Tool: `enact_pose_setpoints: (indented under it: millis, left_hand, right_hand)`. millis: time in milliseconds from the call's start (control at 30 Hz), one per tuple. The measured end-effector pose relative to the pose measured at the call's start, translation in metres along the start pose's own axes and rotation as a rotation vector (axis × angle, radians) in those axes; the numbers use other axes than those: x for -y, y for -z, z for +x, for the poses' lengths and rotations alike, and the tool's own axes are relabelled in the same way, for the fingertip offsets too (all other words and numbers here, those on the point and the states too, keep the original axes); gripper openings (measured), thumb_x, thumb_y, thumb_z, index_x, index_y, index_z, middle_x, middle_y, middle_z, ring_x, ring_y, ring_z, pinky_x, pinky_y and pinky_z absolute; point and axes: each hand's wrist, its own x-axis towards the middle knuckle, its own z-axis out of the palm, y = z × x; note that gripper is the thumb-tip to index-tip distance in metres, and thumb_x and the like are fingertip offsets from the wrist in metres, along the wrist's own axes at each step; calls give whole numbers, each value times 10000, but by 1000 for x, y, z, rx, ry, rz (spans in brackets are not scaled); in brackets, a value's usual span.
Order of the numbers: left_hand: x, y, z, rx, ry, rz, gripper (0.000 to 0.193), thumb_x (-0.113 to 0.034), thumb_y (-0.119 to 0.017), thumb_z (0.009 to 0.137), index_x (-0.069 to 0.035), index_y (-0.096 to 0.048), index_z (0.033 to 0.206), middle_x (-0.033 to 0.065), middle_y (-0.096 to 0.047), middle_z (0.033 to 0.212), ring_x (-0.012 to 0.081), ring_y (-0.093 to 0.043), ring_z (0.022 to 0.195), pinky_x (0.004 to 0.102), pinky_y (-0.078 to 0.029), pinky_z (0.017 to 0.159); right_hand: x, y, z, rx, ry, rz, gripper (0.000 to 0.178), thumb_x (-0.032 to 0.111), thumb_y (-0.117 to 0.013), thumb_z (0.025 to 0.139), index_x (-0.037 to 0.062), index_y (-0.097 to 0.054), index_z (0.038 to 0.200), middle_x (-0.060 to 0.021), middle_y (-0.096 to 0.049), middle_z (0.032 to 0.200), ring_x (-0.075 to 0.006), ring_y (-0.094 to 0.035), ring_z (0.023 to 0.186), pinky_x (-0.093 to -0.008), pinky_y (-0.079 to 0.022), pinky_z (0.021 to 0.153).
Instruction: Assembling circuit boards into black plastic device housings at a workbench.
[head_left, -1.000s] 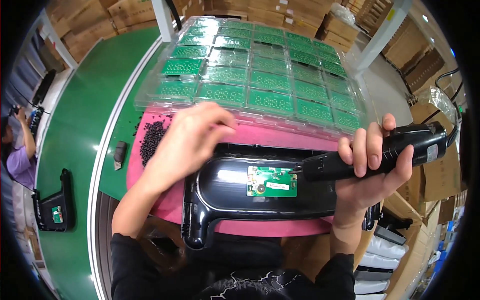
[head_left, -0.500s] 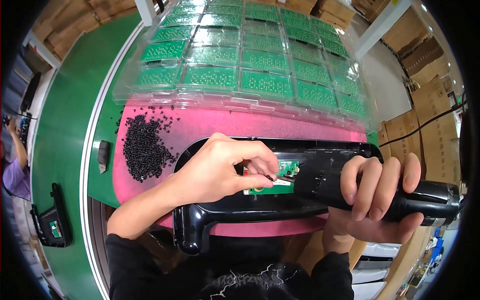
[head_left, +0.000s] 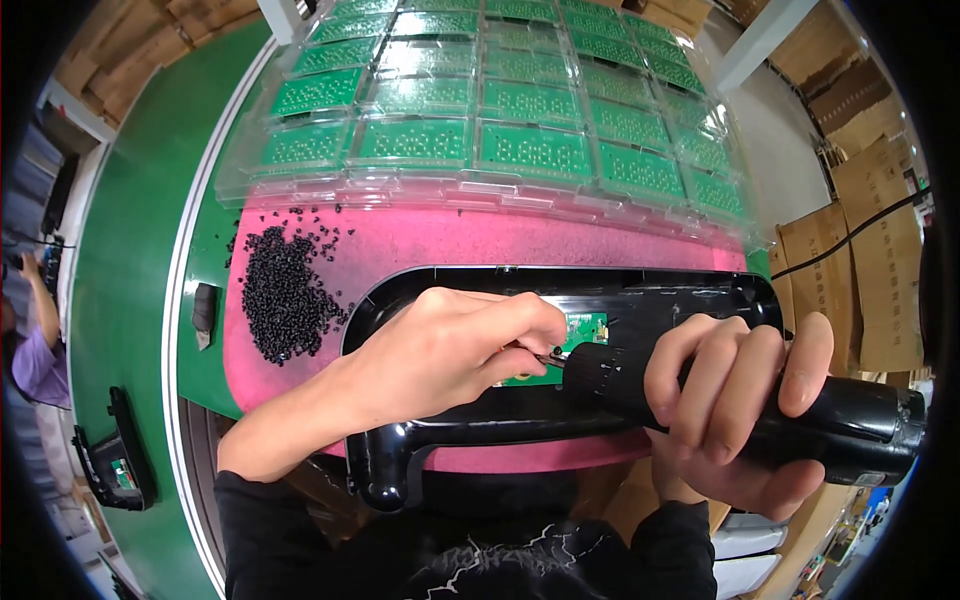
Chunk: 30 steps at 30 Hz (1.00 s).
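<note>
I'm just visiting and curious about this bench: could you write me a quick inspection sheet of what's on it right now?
Surface: pink mat on a green bench top.
Job's things: black plastic housing with a small green circuit board; black electric screwdriver.
Clutter: heap of small black screws; clear trays of green boards.
Hands: left hand pinches a screw at the driver tip; right hand grips the screwdriver.
Cables: black cord at right.
Surroundings: cardboard boxes; another black housing; a person at far left.
</note>
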Motion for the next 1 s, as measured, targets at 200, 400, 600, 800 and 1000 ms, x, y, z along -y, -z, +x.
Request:
enact_pose_setpoints:
  millis: [200, 400, 600, 800, 1000]
  left_hand:
    - [-3, -1, 1, 82, 126, -96, 261, 7, -747, 808, -16, -617, 1033, 100, -683, 912, 221, -716, 850, 300, -575, 731]
    - [1, 12, 0, 69, -67, 239, 209, 13, -702, 817, -6, -624, 1009, 121, -638, 881, 313, -647, 814, 388, -526, 704]
    - [3, 13, -6, 144, -8, 343, 292, 83, -673, 711, -16, -659, 985, 113, -608, 853, 303, -627, 799, 391, -508, 682]
    - [-9, 13, -6, 230, 149, 399, 402, 90, -647, 678, -57, -728, 1043, 90, -548, 813, 264, -608, 760, 386, -490, 645]
    - [-6, 10, -10, 236, 130, 451, 392, 62, -662, 691, -71, -746, 1050, 73, -528, 804, 239, -589, 752, 378, -482, 632]
  right_hand:
    - [2, 4, 3, 38, 24, -1, 403, 379, -708, 876, 116, -446, 1034, 30, -564, 616, -83, -531, 471, -230, -419, 462]
    - [18, 28, 11, 49, -9, -88, 400, 369, -709, 862, 112, -446, 1021, 41, -554, 631, -69, -524, 479, -230, -420, 495]
    - [4, 48, 0, -41, -202, -247, 403, 411, -676, 875, 114, -443, 1016, 30, -490, 630, -91, -444, 463, -260, -371, 486]
    - [1, 51, 0, -26, -264, -256, 408, 410, -668, 876, 105, -444, 1028, 26, -478, 630, -95, -439, 471, -271, -378, 506]
    - [0, 48, -2, -46, -276, -299, 401, 391, -671, 865, 101, -447, 1029, 17, -478, 630, -105, -427, 474, -274, -374, 507]
